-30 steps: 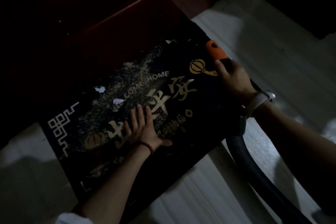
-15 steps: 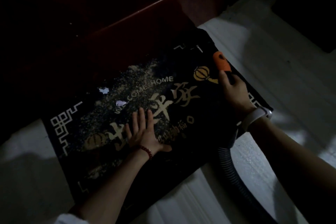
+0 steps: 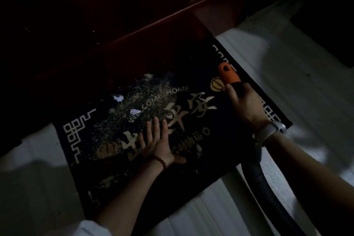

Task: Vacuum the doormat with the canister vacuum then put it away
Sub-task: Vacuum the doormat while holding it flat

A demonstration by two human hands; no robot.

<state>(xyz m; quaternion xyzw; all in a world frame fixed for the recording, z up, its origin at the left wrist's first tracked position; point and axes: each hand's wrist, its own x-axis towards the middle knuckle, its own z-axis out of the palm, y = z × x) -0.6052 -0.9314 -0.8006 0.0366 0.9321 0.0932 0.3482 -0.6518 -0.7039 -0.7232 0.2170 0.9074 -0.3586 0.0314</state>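
Note:
A black doormat (image 3: 216,151) with gold lettering lies on the floor in front of a dark red door. Pale crumbs (image 3: 138,99) and two white paper scraps (image 3: 134,111) cover its left and middle. My left hand (image 3: 157,143) presses flat on the mat's middle, fingers straight. My right hand (image 3: 244,101) grips the vacuum's dark handle just behind the orange nozzle (image 3: 228,74), which rests on the mat's far right part. The ribbed black hose (image 3: 262,186) runs from under my right wrist toward the lower right. The canister itself is out of view.
A dark red door (image 3: 153,5) with a raised sill stands along the mat's far edge. Pale floor tiles (image 3: 287,63) surround the mat to the right and front. The scene is dim, with deep shadow at the upper left.
The view has shifted slightly, so the mat sits lower in frame. The orange nozzle stays at the mat's right end beside the gold lantern. My left hand has stayed pressed in place.

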